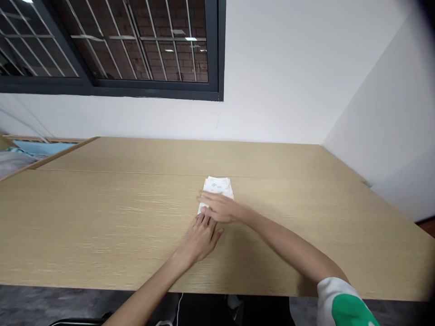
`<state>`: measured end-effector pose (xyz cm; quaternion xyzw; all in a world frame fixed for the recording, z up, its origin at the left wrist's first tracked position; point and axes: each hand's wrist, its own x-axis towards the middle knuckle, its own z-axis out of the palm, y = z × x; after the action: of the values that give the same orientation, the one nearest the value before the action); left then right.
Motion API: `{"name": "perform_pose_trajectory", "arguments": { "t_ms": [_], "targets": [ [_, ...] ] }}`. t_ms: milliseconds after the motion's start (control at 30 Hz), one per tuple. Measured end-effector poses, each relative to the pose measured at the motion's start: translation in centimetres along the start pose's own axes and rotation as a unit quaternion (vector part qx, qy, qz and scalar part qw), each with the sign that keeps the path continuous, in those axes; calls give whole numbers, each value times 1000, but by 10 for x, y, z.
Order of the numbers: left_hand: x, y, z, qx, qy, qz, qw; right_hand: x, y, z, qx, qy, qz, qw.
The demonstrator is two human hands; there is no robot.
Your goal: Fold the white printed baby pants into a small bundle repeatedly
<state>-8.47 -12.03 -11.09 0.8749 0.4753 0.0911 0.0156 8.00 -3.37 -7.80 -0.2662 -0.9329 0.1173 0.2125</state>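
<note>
A small folded white cloth with a faint print (218, 186) lies on the light wooden table (102, 217), near its middle. My right hand (219, 207) lies flat across the near part of the cloth, fingers stretched out to the left. My left hand (201, 237) rests on the table just in front of the cloth, fingers extended, their tips at the cloth's near edge. Neither hand grips anything.
A white wall runs behind the table, with a dark-framed barred window (112, 45) at upper left. Another wooden surface holding blue and grey items (23, 151) stands at far left. The table's near edge (102, 286) runs along the bottom.
</note>
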Motion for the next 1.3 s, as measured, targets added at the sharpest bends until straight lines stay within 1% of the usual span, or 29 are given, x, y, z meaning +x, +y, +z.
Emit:
{"name": "perform_pose_trajectory", "arguments": {
  "t_ms": [33, 67, 133, 200, 267, 400, 467, 567, 667, 767, 900, 1033, 1167, 1233, 1300],
  "targets": [
    [0, 1, -2, -3, -13, 4, 1000, -1, -6, 5, 21, -21, -27, 999],
    [-1, 2, -4, -5, -24, 6, 1000, -2, -9, 10, 35, -38, -39, 998],
    [-1, 3, -6, 1, -26, -3, 1000, -1, -6, 21, 41, -66, -36, 996],
    [-2, 5, -3, 18, -7, -25, 1000, 1, 5, 28, 28, -84, -13, 996],
    [-3, 5, 0, 33, 7, -40, 999, 6, 21, 31, 3, -91, 15, 996],
    [-3, 3, 6, 42, 16, -35, 998, 15, 55, 25, -65, -99, 66, 991],
    [-3, 1, 8, 44, 14, -33, 998, 17, 70, 19, -92, -95, 84, 988],
    [-3, -1, 10, 49, 9, -33, 998, 15, 86, 14, -117, -70, 109, 985],
    [-3, 0, 9, 46, 1, -32, 998, 11, 95, 14, -122, -39, 140, 982],
    [-2, -2, 6, 32, -8, -24, 999, 7, 100, 17, -113, -2, 151, 982],
    [4, -14, -7, 0, -24, -6, 1000, 1, 107, 20, -96, 49, 190, 976],
    [26, -32, -32, -44, -48, 8, 998, -3, 111, 19, -69, 95, 250, 961],
    [58, -43, -58, -50, -110, -23, 992, -3, 107, 17, -72, 130, 275, 950],
    [71, -46, -65, -60, -142, -28, 988, -3, 103, 16, -76, 138, 279, 947],
    [79, -50, -66, -84, -161, -16, 983, -2, 100, 15, -85, 147, 287, 943]
  ]
}}
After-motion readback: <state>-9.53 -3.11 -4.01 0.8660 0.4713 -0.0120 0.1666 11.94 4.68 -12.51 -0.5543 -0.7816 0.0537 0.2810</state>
